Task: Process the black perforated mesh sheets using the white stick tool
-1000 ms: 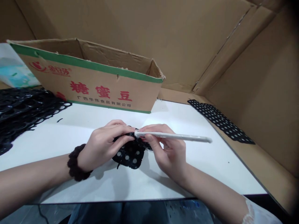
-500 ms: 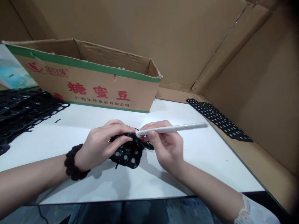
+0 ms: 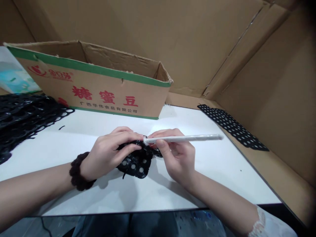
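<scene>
My left hand (image 3: 108, 154) is closed on a small black perforated sheet (image 3: 135, 163) that rests on the white table (image 3: 209, 171); the fingers pinch its top edge. My right hand (image 3: 176, 158) grips a thin white stick (image 3: 182, 139) near one end, and that tip touches the black sheet beside my left fingertips. The stick points out to the right, nearly level. A dark scrunchie (image 3: 77, 171) sits on my left wrist.
An open cardboard box (image 3: 98, 95) with green trim and red characters stands behind my hands. A heap of black perforated sheets (image 3: 22, 115) lies at the left. A long black dotted strip (image 3: 234, 126) lies at the right by the cardboard walls (image 3: 271, 82).
The free end of the white stick rose from a downward slant, then settled nearly level. Both hands stayed on the black sheet, shifting only slightly.
</scene>
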The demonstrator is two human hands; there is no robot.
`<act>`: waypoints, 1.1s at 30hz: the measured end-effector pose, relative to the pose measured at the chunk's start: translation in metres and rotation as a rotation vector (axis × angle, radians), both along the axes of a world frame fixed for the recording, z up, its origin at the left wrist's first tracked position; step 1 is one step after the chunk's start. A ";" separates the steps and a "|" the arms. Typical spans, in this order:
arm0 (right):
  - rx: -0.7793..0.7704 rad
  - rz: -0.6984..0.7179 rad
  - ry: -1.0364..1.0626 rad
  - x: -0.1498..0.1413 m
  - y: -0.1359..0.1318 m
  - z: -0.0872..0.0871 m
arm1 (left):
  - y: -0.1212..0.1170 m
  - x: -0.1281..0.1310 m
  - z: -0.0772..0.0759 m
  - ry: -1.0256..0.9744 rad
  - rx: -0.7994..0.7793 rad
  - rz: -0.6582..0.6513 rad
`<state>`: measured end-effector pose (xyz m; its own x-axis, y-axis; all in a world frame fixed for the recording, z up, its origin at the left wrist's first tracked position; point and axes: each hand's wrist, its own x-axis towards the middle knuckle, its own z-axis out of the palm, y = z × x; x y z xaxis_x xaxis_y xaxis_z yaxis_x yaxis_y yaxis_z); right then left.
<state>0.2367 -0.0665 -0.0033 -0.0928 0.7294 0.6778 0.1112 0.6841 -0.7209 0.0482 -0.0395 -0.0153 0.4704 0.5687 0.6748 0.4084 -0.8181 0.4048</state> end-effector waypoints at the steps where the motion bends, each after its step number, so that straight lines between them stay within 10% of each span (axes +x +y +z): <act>1: 0.001 -0.003 0.002 0.000 0.000 0.000 | 0.000 0.000 0.000 -0.001 -0.007 0.001; 33: 0.248 -0.028 -0.147 -0.003 0.000 0.000 | -0.004 0.001 0.003 -0.009 0.040 -0.024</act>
<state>0.2336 -0.0669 -0.0033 -0.1854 0.5467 0.8165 0.2240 0.8326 -0.5066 0.0494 -0.0436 -0.0127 0.4776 0.5295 0.7011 0.3852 -0.8434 0.3746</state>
